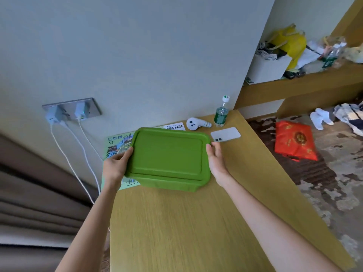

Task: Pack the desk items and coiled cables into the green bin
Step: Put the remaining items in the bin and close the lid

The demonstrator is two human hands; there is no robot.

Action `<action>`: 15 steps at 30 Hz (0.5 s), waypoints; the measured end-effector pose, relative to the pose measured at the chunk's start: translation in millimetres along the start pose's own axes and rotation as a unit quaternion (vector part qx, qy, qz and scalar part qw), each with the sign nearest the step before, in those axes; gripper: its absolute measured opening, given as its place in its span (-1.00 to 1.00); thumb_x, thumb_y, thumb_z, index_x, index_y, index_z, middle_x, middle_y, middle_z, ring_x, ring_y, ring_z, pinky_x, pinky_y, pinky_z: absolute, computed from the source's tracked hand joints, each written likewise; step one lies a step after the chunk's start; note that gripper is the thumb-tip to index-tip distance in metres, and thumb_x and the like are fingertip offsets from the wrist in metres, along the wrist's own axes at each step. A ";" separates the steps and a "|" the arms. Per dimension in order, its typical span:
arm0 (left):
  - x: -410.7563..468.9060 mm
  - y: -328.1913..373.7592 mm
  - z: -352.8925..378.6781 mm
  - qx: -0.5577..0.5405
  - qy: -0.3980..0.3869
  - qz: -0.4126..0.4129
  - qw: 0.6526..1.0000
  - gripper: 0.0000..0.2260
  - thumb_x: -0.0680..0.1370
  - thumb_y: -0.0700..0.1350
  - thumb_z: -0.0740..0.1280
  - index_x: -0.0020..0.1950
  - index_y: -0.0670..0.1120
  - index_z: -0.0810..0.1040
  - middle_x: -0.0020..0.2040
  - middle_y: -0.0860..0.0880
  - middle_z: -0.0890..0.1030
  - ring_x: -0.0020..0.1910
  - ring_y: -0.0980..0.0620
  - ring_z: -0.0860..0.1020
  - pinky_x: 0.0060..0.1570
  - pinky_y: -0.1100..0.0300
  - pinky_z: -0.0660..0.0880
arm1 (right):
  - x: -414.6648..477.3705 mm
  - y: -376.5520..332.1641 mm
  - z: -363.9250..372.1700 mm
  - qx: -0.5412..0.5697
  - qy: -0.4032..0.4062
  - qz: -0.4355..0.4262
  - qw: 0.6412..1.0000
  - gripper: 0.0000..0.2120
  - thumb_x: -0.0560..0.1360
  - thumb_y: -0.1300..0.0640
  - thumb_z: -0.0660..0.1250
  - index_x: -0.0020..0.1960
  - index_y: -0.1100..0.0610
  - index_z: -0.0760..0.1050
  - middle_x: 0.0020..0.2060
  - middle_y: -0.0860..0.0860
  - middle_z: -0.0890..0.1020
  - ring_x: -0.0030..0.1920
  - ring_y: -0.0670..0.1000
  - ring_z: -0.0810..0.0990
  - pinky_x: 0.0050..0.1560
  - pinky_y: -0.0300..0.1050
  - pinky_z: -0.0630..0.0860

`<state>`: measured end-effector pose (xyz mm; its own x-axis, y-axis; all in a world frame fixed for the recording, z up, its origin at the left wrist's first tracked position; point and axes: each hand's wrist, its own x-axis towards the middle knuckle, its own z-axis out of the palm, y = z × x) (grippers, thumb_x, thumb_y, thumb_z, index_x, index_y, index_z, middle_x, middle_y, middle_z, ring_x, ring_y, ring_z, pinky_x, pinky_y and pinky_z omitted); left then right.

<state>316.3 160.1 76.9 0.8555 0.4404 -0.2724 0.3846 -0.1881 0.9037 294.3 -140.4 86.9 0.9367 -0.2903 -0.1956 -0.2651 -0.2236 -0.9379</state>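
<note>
Hands are gripping the green bin (169,156) by its two short ends: the left hand (117,163) is curling round the left rim with its thumb on top, and the right hand (216,160) is clasping the right rim. The bin is hanging between them, tilted toward the camera over the far part of the desk (176,222) and partly covering a printed sheet (115,144). A flat, closed-looking face is showing; I cannot tell whether it is a lid or the underside.

Packing seems to be only starting, with the bin being positioned. The next move is probably calling for it to be set down opening-up. Waiting to go in are the phone (225,134), the white gadget (193,124) and the bottle (221,112), all lying just beyond the right hand, and the white cables (78,154) hanging from the wall chargers (53,114) on the left.
</note>
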 end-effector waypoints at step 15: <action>116.9 -14.6 -58.4 -0.021 0.155 -0.037 0.987 -0.52 0.37 0.35 0.37 0.01 -0.01 0.69 -0.08 -0.01 0.71 -0.05 -0.03 0.65 0.08 -0.03 0.57 | 148.5 -57.6 159.0 -0.091 -0.138 -0.086 0.982 -0.75 0.67 0.03 0.08 0.19 0.18 0.37 -0.13 0.00 0.47 -0.09 0.01 0.41 -0.21 -0.23 0.32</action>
<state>390.4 265.6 51.2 0.6756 0.7004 -0.2301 0.4221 -0.1117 0.8996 485.0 -22.7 66.4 0.9910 0.0238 -0.1314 -0.1096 -0.4179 -0.9018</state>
